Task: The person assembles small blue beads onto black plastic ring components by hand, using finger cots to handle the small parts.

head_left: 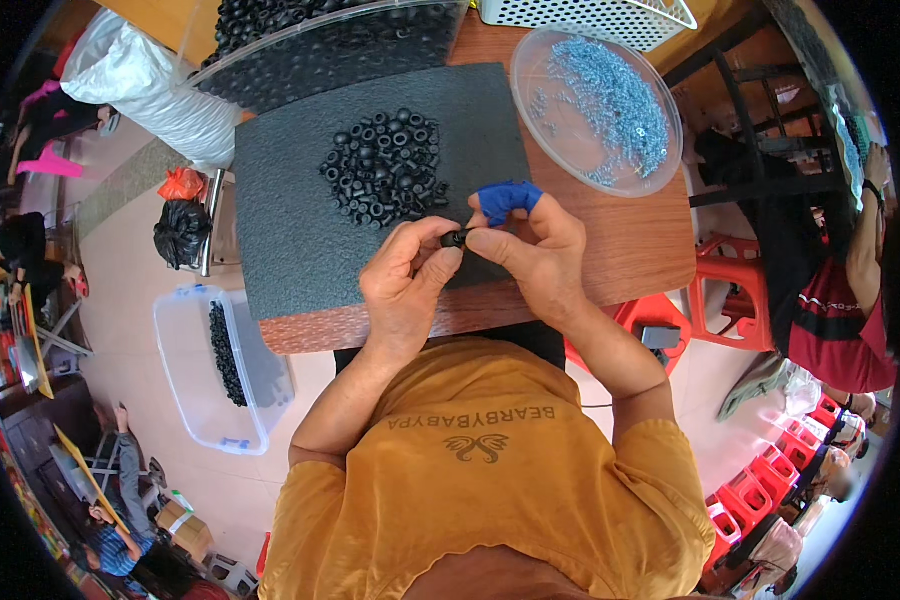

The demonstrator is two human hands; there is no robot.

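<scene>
A small black round plastic part (454, 239) is pinched between the fingertips of my two hands, just over the near edge of a dark foam mat (290, 220). My left hand (406, 278) grips its left side with thumb and forefinger. From the other side my right hand (538, 250) closes thumb and fingers at the part; whether it also holds a tiny piece is too small to tell. Blue tape (508, 202) wraps a finger of the right hand. Beyond both hands lies a heap of similar black parts (385, 168). A round clear tray (526, 95) holds many small bluish metal pieces (615, 110).
Behind the mat stands a clear bin (320, 50) of black parts, with a white perforated basket (590, 22) to its right. A clear tub (185, 370) sits on the floor at left, near a white sack (145, 85). Red stools (735, 290) and a seated person (840, 330) are at right.
</scene>
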